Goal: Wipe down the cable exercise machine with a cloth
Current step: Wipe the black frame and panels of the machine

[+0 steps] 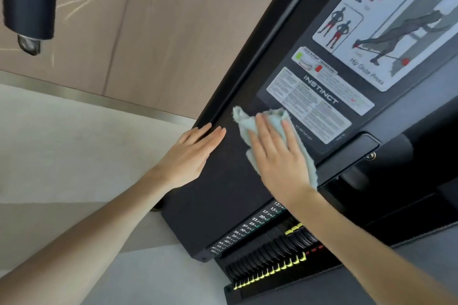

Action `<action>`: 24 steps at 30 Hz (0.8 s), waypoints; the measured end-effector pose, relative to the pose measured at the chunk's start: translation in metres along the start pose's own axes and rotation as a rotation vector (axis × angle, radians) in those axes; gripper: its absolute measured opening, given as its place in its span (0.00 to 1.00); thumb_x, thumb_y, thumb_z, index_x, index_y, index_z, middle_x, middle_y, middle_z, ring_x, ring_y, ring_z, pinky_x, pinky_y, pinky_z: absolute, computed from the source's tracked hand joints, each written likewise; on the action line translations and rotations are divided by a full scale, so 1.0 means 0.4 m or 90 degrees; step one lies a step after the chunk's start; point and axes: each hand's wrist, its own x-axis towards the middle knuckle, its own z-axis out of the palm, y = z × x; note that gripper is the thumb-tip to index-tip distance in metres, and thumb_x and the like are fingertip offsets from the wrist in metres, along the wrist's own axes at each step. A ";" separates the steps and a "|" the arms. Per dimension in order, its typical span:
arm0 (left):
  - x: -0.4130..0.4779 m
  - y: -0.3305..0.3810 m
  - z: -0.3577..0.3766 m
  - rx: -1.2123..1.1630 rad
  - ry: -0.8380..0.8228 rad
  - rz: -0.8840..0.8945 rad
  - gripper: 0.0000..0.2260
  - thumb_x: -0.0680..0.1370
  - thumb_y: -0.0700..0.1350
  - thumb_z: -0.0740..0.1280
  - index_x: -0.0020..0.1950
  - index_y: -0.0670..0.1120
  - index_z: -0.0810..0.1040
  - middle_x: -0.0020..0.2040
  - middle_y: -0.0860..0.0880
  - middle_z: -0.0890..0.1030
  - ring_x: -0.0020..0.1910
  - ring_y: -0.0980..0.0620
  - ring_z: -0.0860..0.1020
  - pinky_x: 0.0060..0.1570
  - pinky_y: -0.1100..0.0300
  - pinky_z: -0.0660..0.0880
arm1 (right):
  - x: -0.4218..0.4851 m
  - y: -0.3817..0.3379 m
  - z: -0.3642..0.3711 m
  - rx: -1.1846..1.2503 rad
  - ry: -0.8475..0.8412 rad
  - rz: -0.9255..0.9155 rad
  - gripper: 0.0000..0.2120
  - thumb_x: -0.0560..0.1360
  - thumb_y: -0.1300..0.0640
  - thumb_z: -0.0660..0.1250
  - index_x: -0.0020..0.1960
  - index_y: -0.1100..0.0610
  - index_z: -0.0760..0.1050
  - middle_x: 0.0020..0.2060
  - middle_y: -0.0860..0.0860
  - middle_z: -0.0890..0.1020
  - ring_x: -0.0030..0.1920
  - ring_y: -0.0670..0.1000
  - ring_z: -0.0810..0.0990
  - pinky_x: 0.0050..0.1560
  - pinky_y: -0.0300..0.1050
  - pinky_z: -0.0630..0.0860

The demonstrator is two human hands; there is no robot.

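Pale-blue cloth [270, 129] lies flat under the right hand [280, 156], fingers straight, on the machine's black panel [223, 181]. Left hand [195, 153] rests open beside it. Even pressure and overlapping strokes should work best.

Tan veined wall [148, 20], pale grey floor [62, 146]

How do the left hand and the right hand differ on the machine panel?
The left hand lies bare on the black panel near its left edge; the right hand presses a pale blue cloth against it. The right hand sits nearer the text label than the left hand. Both have straight fingers.
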 end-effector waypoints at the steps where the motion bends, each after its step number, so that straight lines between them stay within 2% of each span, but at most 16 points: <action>1: 0.000 -0.008 0.003 0.008 -0.002 0.013 0.31 0.77 0.35 0.66 0.78 0.42 0.57 0.76 0.48 0.65 0.76 0.47 0.61 0.73 0.53 0.57 | -0.014 -0.033 0.010 -0.002 -0.023 -0.024 0.31 0.81 0.52 0.52 0.77 0.65 0.45 0.77 0.62 0.50 0.77 0.60 0.47 0.75 0.62 0.37; 3: -0.001 -0.017 0.010 0.027 -0.003 0.032 0.32 0.78 0.36 0.66 0.79 0.41 0.55 0.77 0.47 0.63 0.76 0.48 0.59 0.74 0.54 0.55 | -0.024 -0.057 0.024 -0.006 -0.036 -0.051 0.31 0.80 0.52 0.57 0.77 0.64 0.49 0.76 0.61 0.53 0.76 0.59 0.48 0.75 0.61 0.40; 4: 0.000 -0.019 0.015 0.033 -0.002 0.037 0.32 0.78 0.36 0.65 0.79 0.41 0.54 0.78 0.46 0.62 0.77 0.48 0.59 0.74 0.54 0.55 | -0.020 -0.049 0.023 -0.002 -0.016 -0.052 0.30 0.79 0.52 0.60 0.76 0.63 0.55 0.76 0.62 0.57 0.76 0.58 0.52 0.76 0.60 0.43; 7: -0.007 -0.028 0.042 0.012 -0.012 0.039 0.32 0.80 0.37 0.63 0.80 0.42 0.50 0.79 0.46 0.58 0.77 0.50 0.60 0.74 0.54 0.55 | 0.015 0.009 0.008 0.051 0.127 0.052 0.21 0.80 0.53 0.63 0.69 0.61 0.70 0.71 0.62 0.68 0.70 0.59 0.68 0.75 0.58 0.54; 10: -0.024 -0.059 0.068 0.020 -0.013 0.068 0.32 0.80 0.37 0.63 0.80 0.41 0.49 0.78 0.48 0.53 0.76 0.54 0.59 0.76 0.57 0.52 | 0.064 0.048 0.000 0.004 0.208 0.191 0.19 0.82 0.52 0.57 0.69 0.61 0.71 0.70 0.61 0.70 0.70 0.59 0.70 0.72 0.62 0.61; 13: -0.059 -0.097 0.091 0.039 -0.047 0.071 0.32 0.80 0.36 0.64 0.79 0.41 0.51 0.78 0.47 0.57 0.75 0.54 0.61 0.76 0.59 0.47 | 0.062 -0.025 0.030 -0.007 0.207 0.175 0.20 0.83 0.52 0.56 0.70 0.61 0.69 0.70 0.60 0.70 0.70 0.57 0.70 0.71 0.63 0.62; 16: -0.088 -0.106 0.114 0.036 -0.075 0.065 0.31 0.81 0.40 0.64 0.80 0.41 0.51 0.79 0.46 0.58 0.76 0.55 0.59 0.76 0.58 0.49 | 0.023 -0.137 0.065 0.037 0.156 0.127 0.21 0.83 0.51 0.57 0.72 0.61 0.67 0.72 0.60 0.68 0.70 0.56 0.70 0.73 0.61 0.58; 19: -0.093 -0.101 0.132 0.042 -0.071 0.068 0.30 0.83 0.43 0.61 0.80 0.41 0.48 0.79 0.47 0.51 0.77 0.57 0.51 0.76 0.60 0.42 | -0.019 -0.225 0.095 0.061 0.085 0.070 0.24 0.81 0.52 0.60 0.74 0.62 0.63 0.74 0.61 0.64 0.71 0.57 0.66 0.76 0.60 0.48; 21: -0.103 -0.100 0.137 0.054 -0.053 0.074 0.30 0.82 0.45 0.61 0.79 0.40 0.49 0.78 0.46 0.49 0.76 0.56 0.51 0.76 0.60 0.40 | -0.043 -0.262 0.105 0.064 0.034 0.017 0.29 0.79 0.53 0.64 0.75 0.63 0.59 0.75 0.61 0.61 0.72 0.57 0.62 0.76 0.60 0.43; 24: -0.135 -0.100 0.150 0.066 -0.060 0.086 0.31 0.82 0.45 0.62 0.79 0.39 0.50 0.78 0.45 0.51 0.77 0.51 0.56 0.77 0.54 0.49 | -0.051 -0.238 0.096 0.065 0.036 -0.010 0.27 0.80 0.54 0.61 0.75 0.62 0.59 0.75 0.61 0.60 0.72 0.57 0.59 0.76 0.58 0.40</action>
